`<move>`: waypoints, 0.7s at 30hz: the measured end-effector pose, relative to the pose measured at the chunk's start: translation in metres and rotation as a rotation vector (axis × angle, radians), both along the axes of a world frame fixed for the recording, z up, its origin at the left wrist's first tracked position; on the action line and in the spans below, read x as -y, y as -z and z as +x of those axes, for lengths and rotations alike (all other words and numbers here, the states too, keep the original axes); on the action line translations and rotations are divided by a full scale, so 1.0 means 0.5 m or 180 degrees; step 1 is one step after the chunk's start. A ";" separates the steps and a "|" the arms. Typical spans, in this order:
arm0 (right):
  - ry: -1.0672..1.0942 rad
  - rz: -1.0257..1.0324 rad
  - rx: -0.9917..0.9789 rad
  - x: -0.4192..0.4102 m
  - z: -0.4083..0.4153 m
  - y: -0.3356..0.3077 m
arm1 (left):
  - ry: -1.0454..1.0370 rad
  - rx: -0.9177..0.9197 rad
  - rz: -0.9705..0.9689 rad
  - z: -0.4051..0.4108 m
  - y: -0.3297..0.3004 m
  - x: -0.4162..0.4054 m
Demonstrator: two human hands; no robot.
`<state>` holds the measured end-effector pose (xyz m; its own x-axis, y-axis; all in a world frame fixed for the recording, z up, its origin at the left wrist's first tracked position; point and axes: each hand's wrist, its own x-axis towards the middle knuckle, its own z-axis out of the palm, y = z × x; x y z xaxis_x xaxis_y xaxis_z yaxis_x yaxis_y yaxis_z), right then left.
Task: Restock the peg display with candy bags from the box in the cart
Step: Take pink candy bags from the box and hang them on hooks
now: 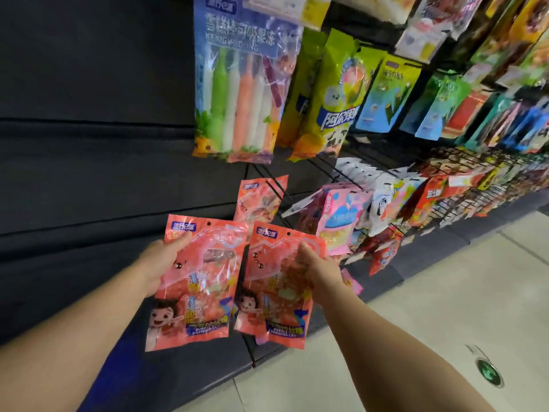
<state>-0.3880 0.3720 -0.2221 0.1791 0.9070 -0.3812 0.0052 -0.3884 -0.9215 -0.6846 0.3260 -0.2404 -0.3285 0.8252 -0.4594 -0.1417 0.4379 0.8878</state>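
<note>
My left hand (162, 261) grips a pink candy bag (197, 283) by its left edge, low in the head view. Beside it my right hand (319, 267) holds a second pink candy bag (276, 292) by its right side. Both bags are upright with a punch hole at the top. A third bag of the same kind (261, 200) hangs on a black wire peg (277, 187) just above and behind them. The cart and the box are out of view.
Above hang a large bag of coloured sticks (237, 84) and yellow-green bags (323, 96). Rows of other snack bags (416, 200) fill the pegs to the right. A dark panel (89, 114) lies to the left, pale floor tiles (445, 292) at the lower right.
</note>
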 end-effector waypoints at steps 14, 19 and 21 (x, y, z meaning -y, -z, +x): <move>-0.1232 0.0142 0.0421 -0.197 0.092 -0.029 | -0.0904 0.0203 -0.0055 0.156 0.027 -0.023; -0.1337 0.0167 0.0249 -0.224 0.083 -0.024 | -0.0909 0.0111 -0.0085 0.172 0.026 -0.004; -0.1370 0.0146 0.0215 -0.231 0.080 -0.020 | -0.0964 0.0030 -0.0111 0.177 0.021 0.000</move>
<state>-0.3481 0.4874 -0.2120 -0.1958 0.9201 -0.3393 0.2185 -0.2963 -0.9297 -0.5964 0.3258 -0.2507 -0.5526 0.6741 -0.4901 -0.2787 0.4047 0.8709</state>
